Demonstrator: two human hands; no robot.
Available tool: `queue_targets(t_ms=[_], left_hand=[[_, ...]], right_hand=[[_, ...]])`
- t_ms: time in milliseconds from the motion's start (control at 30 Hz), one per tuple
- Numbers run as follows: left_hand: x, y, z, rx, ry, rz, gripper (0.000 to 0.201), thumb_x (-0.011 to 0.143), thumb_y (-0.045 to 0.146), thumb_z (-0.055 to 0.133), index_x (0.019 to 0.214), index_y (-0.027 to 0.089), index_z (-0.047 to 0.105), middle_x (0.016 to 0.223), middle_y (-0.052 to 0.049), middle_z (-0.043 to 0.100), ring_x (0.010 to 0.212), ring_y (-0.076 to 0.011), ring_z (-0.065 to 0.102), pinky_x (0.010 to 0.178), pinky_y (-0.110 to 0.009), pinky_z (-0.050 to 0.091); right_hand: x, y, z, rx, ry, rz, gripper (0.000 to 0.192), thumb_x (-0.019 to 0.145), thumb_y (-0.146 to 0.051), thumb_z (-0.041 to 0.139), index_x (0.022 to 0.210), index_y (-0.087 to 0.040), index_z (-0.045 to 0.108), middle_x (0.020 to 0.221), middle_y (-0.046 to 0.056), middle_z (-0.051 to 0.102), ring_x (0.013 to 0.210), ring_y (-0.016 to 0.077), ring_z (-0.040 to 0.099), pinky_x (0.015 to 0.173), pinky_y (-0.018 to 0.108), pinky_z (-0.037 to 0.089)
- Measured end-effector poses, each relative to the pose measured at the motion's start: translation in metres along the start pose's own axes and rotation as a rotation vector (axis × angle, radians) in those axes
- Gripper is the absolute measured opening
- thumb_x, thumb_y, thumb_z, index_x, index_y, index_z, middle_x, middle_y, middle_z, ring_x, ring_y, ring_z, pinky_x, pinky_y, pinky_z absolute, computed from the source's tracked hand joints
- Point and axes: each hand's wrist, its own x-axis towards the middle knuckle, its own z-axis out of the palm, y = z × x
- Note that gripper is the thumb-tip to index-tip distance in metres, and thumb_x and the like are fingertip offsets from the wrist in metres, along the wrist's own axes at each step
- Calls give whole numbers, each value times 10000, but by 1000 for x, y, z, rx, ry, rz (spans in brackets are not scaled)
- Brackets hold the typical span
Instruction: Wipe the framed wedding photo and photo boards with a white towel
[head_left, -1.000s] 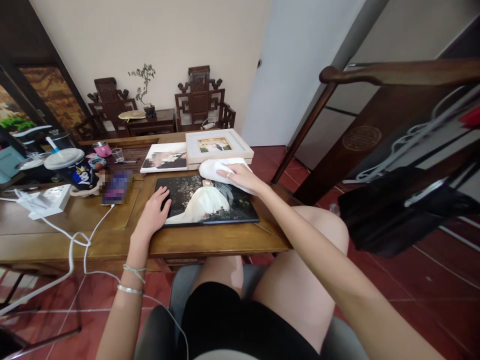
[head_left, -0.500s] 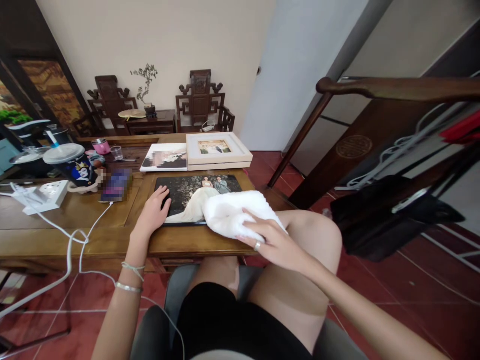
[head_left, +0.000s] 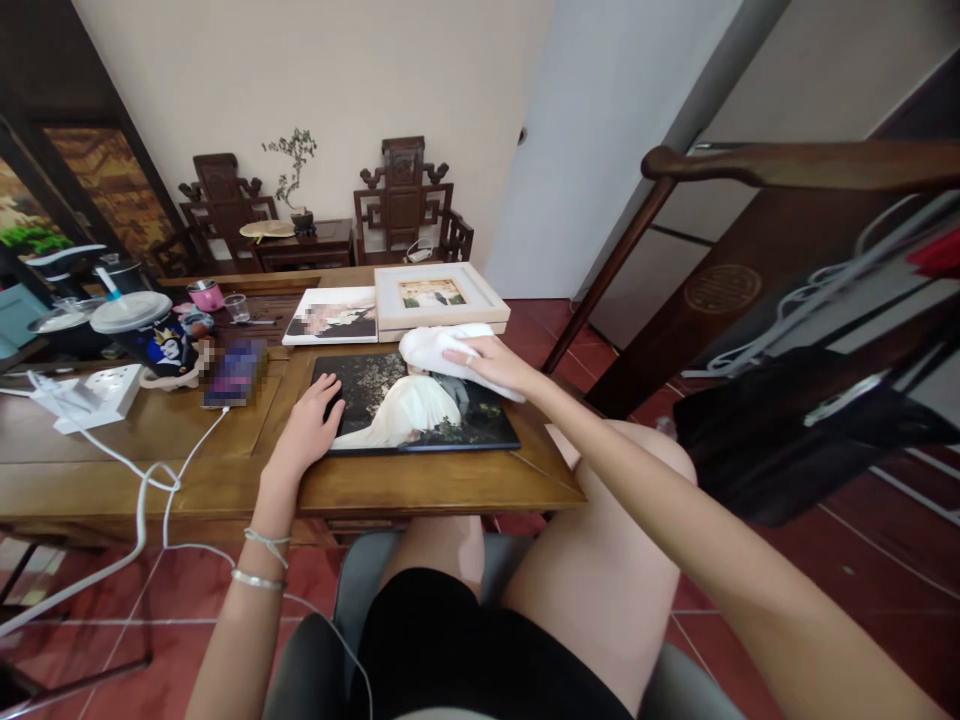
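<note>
I have the right hand [head_left: 495, 362] stretched forward, its ringed fingers laid over a white towel [head_left: 431, 348] and pressing it down; whether any of the cloth is pinched underneath, I can't tell from here. The left hand [head_left: 311, 420] lies with fingers a little spread across the left edge of the wedding photo panel [head_left: 412, 410], which I'd judge steadies it.

What has just changed is the towel: half a second ago it was bunched over the panel's near right corner, and now it sits on the far right part, covering the upper bodies of the pictured couple. The near corner is back in my view, while the left hand hasn't shifted. I read this as one stroke of a back-and-forth wipe, with the panel holding its place.

The panel lies flat at the near edge of the wooden table [head_left: 420, 488]. Just beyond it are a white-framed photo [head_left: 431, 293], close to the towel (contact unclear to me), and a smaller photo print [head_left: 345, 320] on its left. Farther left I see a lidded tumbler [head_left: 161, 345] and a white power strip [head_left: 105, 390].
</note>
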Motion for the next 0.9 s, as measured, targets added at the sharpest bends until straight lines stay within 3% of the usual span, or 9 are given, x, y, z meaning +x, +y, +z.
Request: queue_targets(t_ms=[100,200,367,500,633,767,900], left_hand=[[0,-1,0,-5,3,0,478,938,327,419,1296,60,587,1444,-183,509,1400,-268,414,1180,-451,311],[1,-2,1,-12,6,1,468,936,322,428,1289,62,591,1440,-186,513,1396,-273,420,1178,-460,313],[1,-2,1,-4,14,10,469,937,320,416,1284,60,594,1435,-184,519,1391,-272,426,1175,-463,318],[2,0,1,13,10,2,478,933,316,409,1282,47,595,1432,-189,521,1389,-273,430,1172,-450,324],[1,1,1,11,7,4,478,936,318,405,1290,57,590,1438,-181,516,1394,-268,422,1173,-449,323],[0,1,1,4,4,-2,486,935,326,406,1291,49,589,1440,-186,513,1396,-270,419,1176,-450,317],[1,0,1,0,6,-1,473,932,336,415,1290,84,594,1443,-161,518,1396,-265,420,1173,-459,320]], right_hand=[[16,8,1,-10,46,52,501,803,-629,497,775,-157,661,916,79,689,855,265,578,816,354,417],[7,1,5,-23,56,28,469,827,-600,486,767,-163,645,878,71,687,850,260,568,811,350,414],[-50,-33,7,-83,-30,-77,450,893,-547,455,627,-190,521,607,-17,512,633,166,465,726,319,410],[-100,-61,6,-69,-75,-120,460,924,-524,449,592,-206,427,589,-34,419,564,134,412,651,300,402],[-125,-74,5,-54,-132,-182,434,942,-449,454,588,-209,386,582,-45,394,553,122,389,649,290,396],[-111,-66,6,-45,-144,-169,431,933,-458,477,594,-203,398,606,-39,428,585,124,413,654,271,373],[-66,-46,10,-48,-117,-102,446,906,-537,467,616,-198,470,622,-23,478,638,162,474,666,273,365]])
